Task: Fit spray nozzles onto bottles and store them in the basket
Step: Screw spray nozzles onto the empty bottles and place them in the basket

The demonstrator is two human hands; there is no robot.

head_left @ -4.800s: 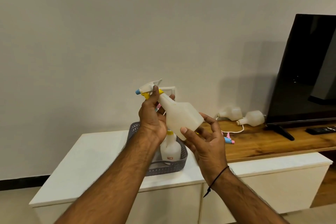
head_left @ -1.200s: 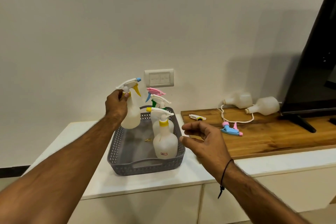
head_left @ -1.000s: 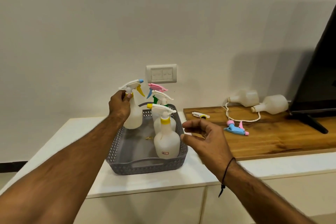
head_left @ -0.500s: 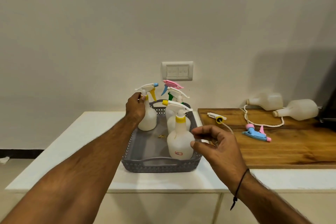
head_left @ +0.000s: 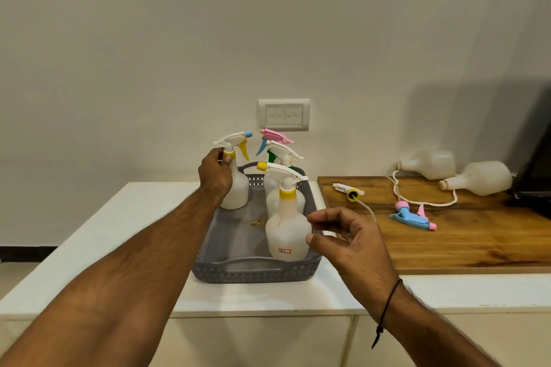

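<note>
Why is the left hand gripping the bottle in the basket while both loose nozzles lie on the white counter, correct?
Not quite. The nozzles lie on the wooden board, per the head view. The left hand does grip the bottle in the basket.

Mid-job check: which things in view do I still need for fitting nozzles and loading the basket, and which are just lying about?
Job:
left hand gripping the bottle in the basket
three fitted bottles in it
two bare bottles on the wooden top
white nozzle
blue nozzle
right hand, free

Lying about:
switch plate
cord
</note>
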